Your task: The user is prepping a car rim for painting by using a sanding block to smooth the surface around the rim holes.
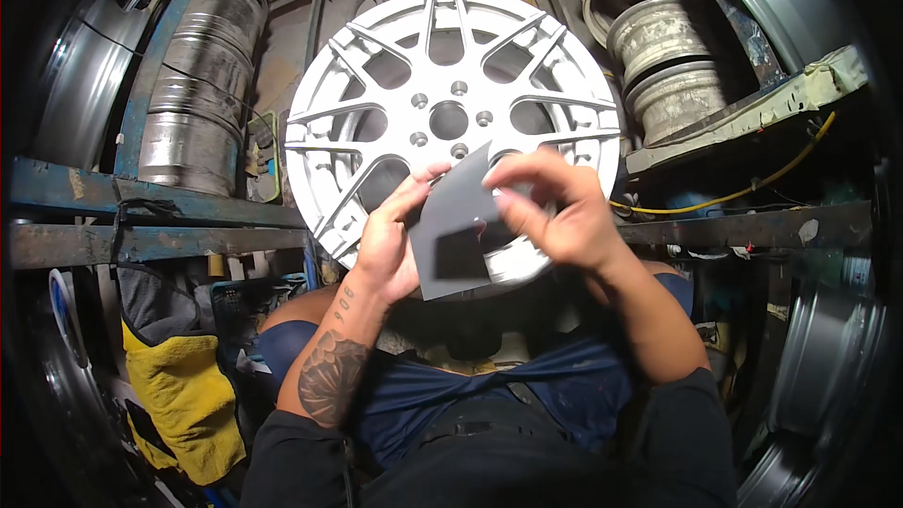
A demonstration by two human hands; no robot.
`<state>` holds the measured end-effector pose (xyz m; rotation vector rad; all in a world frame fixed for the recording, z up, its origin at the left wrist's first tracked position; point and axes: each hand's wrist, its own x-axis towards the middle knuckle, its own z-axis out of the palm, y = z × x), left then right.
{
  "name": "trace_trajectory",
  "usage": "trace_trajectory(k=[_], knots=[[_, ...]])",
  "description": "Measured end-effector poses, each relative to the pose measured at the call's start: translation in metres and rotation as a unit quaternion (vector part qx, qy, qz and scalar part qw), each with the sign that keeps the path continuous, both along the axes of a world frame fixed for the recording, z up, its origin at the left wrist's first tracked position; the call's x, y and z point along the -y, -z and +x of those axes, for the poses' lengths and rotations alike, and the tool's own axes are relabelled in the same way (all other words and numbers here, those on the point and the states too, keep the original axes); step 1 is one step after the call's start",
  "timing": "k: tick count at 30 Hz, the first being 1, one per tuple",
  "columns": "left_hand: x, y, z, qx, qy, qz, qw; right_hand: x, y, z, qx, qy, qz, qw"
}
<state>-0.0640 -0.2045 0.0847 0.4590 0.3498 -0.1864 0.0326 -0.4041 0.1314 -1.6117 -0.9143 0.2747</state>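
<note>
A dark grey sheet of sandpaper (454, 207) is held up, slightly bent, in front of the wheel. My left hand (388, 230) grips its left side, with the thumb and fingers around that edge and part of the palm behind the sheet. At the sheet's upper right edge, my right hand (557, 202) curls its thumb and index finger together in a pinch; the exact contact is hard to make out. Beneath both hands lies a silver alloy wheel (449, 71), face up, with split spokes and several bolt holes round its centre bore. The sheet and hands cover part of its near side.
Stacked metal wheel rims (198, 85) stand on the left rack, and worn rims (663, 61) at the right. A yellow hose (743, 196) curves along the right. Blue rack beams (169, 210) run at the left. A yellow and grey cloth (179, 386) hangs at the lower left.
</note>
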Motion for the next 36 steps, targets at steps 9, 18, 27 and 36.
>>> trace_trajectory(k=[9,18,27,36], knots=[[0.003,-0.009,0.005,0.045,-0.097,0.044,0.993,-0.005,-0.001,-0.004,-0.001,-0.094,-0.052,0.994],[0.005,-0.014,-0.001,0.107,-0.116,0.124,0.98,-0.01,0.011,-0.012,-0.039,-0.073,-0.138,0.987],[0.013,-0.016,0.0,0.121,-0.086,0.246,0.958,-0.01,0.01,-0.011,0.135,0.009,-0.119,0.984],[0.011,-0.014,-0.002,0.176,-0.014,0.337,0.925,-0.019,0.012,-0.011,0.203,0.07,-0.157,0.964]])
